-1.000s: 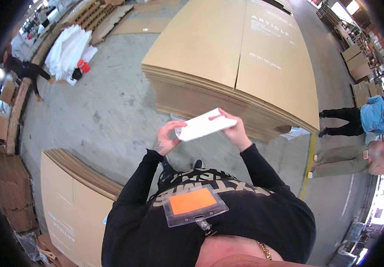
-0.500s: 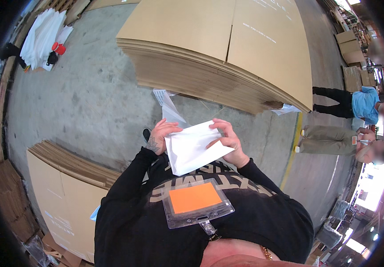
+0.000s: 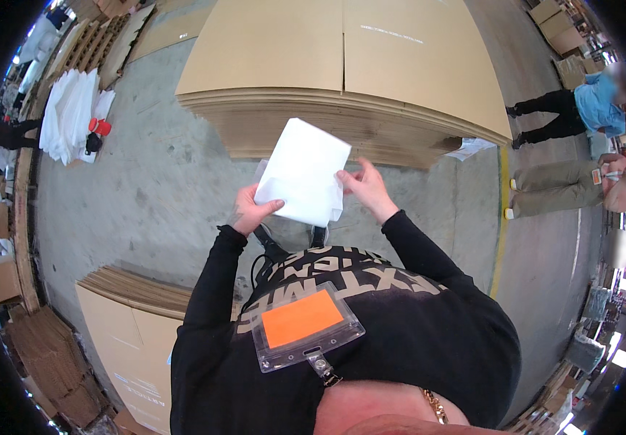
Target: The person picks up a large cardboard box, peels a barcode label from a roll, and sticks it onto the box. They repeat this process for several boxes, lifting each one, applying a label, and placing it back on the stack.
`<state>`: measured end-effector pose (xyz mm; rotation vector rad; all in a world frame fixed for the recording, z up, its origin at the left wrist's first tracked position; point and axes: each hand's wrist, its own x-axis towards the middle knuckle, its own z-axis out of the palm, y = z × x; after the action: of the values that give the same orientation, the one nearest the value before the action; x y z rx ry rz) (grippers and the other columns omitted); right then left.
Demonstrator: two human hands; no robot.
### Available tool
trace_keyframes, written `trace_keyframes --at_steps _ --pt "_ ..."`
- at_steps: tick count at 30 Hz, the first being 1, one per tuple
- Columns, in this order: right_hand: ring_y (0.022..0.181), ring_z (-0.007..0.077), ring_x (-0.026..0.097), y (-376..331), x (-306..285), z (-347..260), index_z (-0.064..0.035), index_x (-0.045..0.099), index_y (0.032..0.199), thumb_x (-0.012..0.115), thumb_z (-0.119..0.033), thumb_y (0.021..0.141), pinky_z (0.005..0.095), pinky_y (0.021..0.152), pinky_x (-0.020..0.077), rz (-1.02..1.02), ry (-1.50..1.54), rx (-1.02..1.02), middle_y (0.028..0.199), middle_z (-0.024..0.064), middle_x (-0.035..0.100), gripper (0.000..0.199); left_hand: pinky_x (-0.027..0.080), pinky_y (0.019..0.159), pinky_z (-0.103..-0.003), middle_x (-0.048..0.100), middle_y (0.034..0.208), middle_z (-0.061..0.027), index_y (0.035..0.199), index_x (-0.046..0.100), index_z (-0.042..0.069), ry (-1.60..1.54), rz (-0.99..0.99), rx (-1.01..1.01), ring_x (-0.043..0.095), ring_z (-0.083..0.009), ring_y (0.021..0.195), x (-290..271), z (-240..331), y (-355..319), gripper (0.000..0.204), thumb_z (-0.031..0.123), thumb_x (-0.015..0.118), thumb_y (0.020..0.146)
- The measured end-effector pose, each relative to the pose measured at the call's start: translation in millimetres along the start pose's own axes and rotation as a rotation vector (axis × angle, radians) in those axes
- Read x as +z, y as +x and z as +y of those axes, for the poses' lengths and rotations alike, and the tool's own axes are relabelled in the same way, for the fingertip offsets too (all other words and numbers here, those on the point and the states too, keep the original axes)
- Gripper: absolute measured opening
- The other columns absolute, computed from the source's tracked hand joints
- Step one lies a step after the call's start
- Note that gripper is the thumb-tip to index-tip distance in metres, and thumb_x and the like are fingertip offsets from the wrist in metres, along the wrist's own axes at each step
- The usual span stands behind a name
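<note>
A folded white sheet, perhaps paper or thin plastic, is held up in front of my body. My left hand pinches its lower left corner, the thumb on top. At the sheet's right edge, my right hand has it between thumb and fingers. The lower part shows loose folded layers hanging down. Beyond the sheet stands a tall stack of flat cardboard boxes, whose near side it partly covers. A clear badge holder with an orange card lies on my chest.
Another stack of flat cardboard stands at the near left. White sheets and a red object are at the far left. Two people stand at the right, past a yellow floor line. A crumpled sheet lies by the far stack.
The white sheet has moved away from my body toward the far stack and turned more upright. My left hand has shifted to its lower corner, my right to its right edge.
</note>
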<state>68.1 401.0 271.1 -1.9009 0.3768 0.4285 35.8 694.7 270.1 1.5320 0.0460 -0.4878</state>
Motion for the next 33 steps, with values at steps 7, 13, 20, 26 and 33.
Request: trace_keyframes --at_steps 7,13,20,26,33 --pt "0.129 0.0371 0.047 -32.9 -8.3 -40.7 0.0002 0.029 0.148 0.083 -0.038 0.073 0.0426 0.107 0.0384 -0.063 -0.383 -0.864 0.138 0.0271 0.047 0.100 0.052 0.086 -0.033 0.065 0.106 -0.0109 0.116 0.050 0.000 0.067 0.136 0.101 0.064 -0.0189 0.097 8.4 47.4 15.3 0.058 0.017 0.085 0.073" --pt "0.107 0.0263 0.063 -44.4 11.9 -34.8 -0.0029 0.051 0.132 0.078 -0.027 0.081 0.0341 0.091 0.0494 -0.189 -0.073 -0.698 0.120 0.0163 0.064 0.063 0.050 0.087 -0.033 0.063 0.105 -0.0087 0.116 0.048 0.002 -0.061 0.154 0.166 0.062 -0.0180 0.098 18.6 71.9 16.2 0.061 0.015 0.087 0.071" --pt "0.067 0.0140 0.060 -28.7 5.3 -56.3 0.0019 0.068 0.096 0.069 -0.016 0.088 0.0311 0.065 0.0492 -0.191 -0.006 -0.597 0.074 0.0098 0.067 0.019 0.044 0.098 -0.037 0.058 0.124 -0.0134 0.126 0.044 0.005 0.048 0.292 0.347 0.056 -0.0220 0.117 0.3 68.5 17.6 0.076 0.024 0.089 0.069" --pt "0.076 0.0067 0.058 -8.0 -21.9 -99.2 0.0015 0.068 0.098 0.069 -0.022 0.091 0.0254 0.070 0.0479 -0.493 0.171 -0.552 0.083 0.0007 0.068 0.024 0.029 0.113 -0.039 0.052 0.139 -0.0081 0.148 0.032 0.009 0.238 -0.028 0.518 0.044 -0.0249 0.133 -24.1 98.2 23.6 0.098 0.041 0.084 0.071" --pt "0.090 0.0103 0.064 0.4 -38.0 -125.1 0.0010 0.064 0.112 0.072 -0.021 0.090 0.0265 0.081 0.0511 -0.692 0.513 -0.449 0.101 0.0045 0.069 0.032 0.050 0.087 -0.029 0.072 0.102 -0.0044 0.111 0.069 0.002 0.150 -0.125 0.397 0.064 -0.0116 0.094 -27.7 101.8 30.8 0.031 0.017 0.076 0.085"
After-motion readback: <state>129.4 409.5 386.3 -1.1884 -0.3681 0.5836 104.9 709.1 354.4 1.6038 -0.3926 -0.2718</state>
